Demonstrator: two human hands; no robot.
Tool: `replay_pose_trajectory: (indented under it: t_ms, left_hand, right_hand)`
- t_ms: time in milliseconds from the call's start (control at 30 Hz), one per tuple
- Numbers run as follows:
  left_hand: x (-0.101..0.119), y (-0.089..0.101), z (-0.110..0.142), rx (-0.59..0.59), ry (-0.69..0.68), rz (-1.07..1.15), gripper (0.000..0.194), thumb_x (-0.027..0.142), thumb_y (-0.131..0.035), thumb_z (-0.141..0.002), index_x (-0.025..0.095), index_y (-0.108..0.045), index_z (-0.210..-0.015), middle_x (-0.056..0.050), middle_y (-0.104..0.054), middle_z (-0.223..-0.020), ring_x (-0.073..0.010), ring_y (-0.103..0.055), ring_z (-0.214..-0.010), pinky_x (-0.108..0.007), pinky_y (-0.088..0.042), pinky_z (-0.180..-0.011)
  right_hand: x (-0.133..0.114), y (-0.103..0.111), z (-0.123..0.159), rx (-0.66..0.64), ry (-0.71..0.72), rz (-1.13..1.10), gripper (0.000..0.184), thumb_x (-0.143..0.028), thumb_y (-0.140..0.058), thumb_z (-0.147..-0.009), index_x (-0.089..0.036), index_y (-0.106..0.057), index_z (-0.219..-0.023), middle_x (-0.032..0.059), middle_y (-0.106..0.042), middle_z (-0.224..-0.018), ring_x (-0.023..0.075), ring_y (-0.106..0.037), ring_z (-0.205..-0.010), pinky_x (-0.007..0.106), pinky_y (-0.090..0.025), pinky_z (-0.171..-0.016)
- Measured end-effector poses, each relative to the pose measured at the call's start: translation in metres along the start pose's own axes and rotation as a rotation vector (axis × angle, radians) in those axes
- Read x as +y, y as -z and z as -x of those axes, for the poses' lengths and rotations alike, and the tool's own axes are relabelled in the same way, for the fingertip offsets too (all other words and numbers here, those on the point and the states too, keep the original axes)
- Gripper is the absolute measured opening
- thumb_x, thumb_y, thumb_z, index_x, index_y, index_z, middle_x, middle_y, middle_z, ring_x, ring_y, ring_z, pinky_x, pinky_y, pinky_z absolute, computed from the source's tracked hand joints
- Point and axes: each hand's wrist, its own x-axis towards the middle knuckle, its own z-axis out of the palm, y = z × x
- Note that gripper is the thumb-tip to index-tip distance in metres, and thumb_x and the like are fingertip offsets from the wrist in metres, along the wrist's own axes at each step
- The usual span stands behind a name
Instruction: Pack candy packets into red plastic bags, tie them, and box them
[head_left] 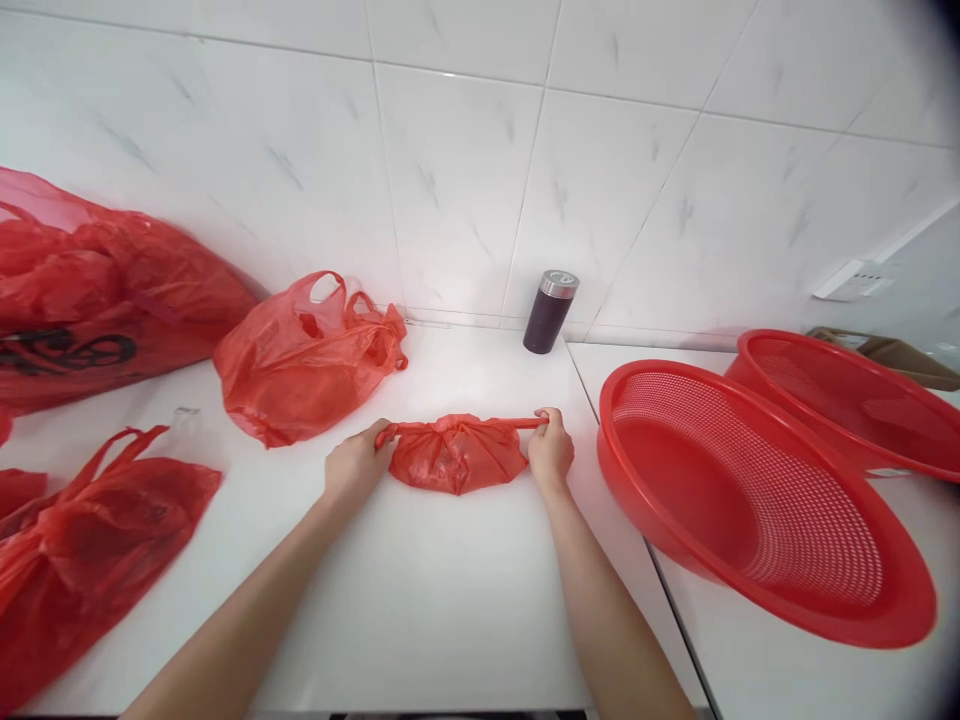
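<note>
A small red plastic bag (459,458) lies on the white table in front of me, its two handles pulled out sideways and crossing at the gathered top. My left hand (358,462) is closed around the end of one handle. On the other side, my right hand (551,450) pinches the opposite handle, which is stretched taut. Something fills the bag, but the red plastic hides what it is. Behind my left hand stands a larger red plastic bag (304,360) with its handles loose and upright.
Red baskets, one in front (705,490) and another behind it (855,400), sit to the right. A dark tumbler (551,312) stands near the tiled wall. More red bags lie at the left, one big with black print (112,300) and one knotted (112,540).
</note>
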Motion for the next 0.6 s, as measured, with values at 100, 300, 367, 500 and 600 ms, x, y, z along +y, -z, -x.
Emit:
replay_pose_trajectory:
  t_ms: [100, 300, 367, 500, 600]
  left_hand:
    - [-0.009, 0.011, 0.000, -0.027, 0.001, 0.098, 0.038, 0.040, -0.030, -0.094, 0.025, -0.064, -0.085, -0.001, -0.072, -0.078, -0.0203, -0.065, -0.071, -0.027, -0.043, -0.059]
    - [0.025, 0.029, 0.004, 0.155, -0.107, 0.111, 0.032, 0.030, -0.037, -0.093, 0.017, -0.063, -0.106, -0.013, -0.067, -0.111, -0.0285, -0.060, -0.103, -0.041, -0.045, -0.086]
    - [0.048, 0.027, 0.010, 0.207, -0.244, 0.088, 0.033, 0.028, -0.038, -0.094, 0.022, -0.057, -0.120, -0.012, -0.054, -0.134, -0.0283, -0.046, -0.125, -0.045, -0.034, -0.102]
    - [0.082, 0.008, 0.010, 0.049, -0.495, 0.028, 0.028, 0.034, -0.058, -0.087, 0.028, -0.064, -0.113, -0.006, -0.065, -0.119, -0.0254, -0.056, -0.114, -0.040, -0.039, -0.100]
    - [0.081, -0.002, 0.003, -0.052, -0.487, -0.015, 0.031, 0.037, -0.062, -0.084, 0.020, -0.065, -0.110, -0.009, -0.071, -0.100, -0.0260, -0.065, -0.092, -0.043, -0.047, -0.086]
  right_hand:
    - [0.001, 0.001, 0.002, 0.028, 0.020, -0.104, 0.037, -0.018, -0.027, -0.090, -0.022, -0.055, -0.112, 0.0060, -0.066, -0.090, 0.0191, -0.060, -0.078, 0.026, -0.037, -0.065]
    - [0.004, 0.005, 0.006, 0.017, 0.138, -0.320, 0.035, -0.030, -0.032, -0.089, -0.018, -0.055, -0.112, 0.0064, -0.064, -0.086, 0.0189, -0.059, -0.074, 0.027, -0.043, -0.066]
    - [0.000, 0.005, 0.007, 0.008, 0.163, -0.373, 0.037, -0.031, -0.038, -0.087, -0.016, -0.051, -0.118, 0.0054, -0.062, -0.084, 0.0182, -0.058, -0.071, 0.027, -0.044, -0.065]
    - [-0.027, 0.028, 0.032, 0.203, 0.311, -0.593, 0.053, -0.028, -0.051, -0.082, -0.015, -0.038, -0.131, 0.0031, -0.053, -0.088, 0.0157, -0.052, -0.070, 0.029, -0.045, -0.066]
    - [-0.038, 0.077, 0.078, 0.287, 0.517, -0.885, 0.038, -0.025, -0.058, -0.082, -0.020, -0.050, -0.119, 0.0024, -0.050, -0.088, 0.0148, -0.051, -0.073, 0.030, -0.046, -0.069]
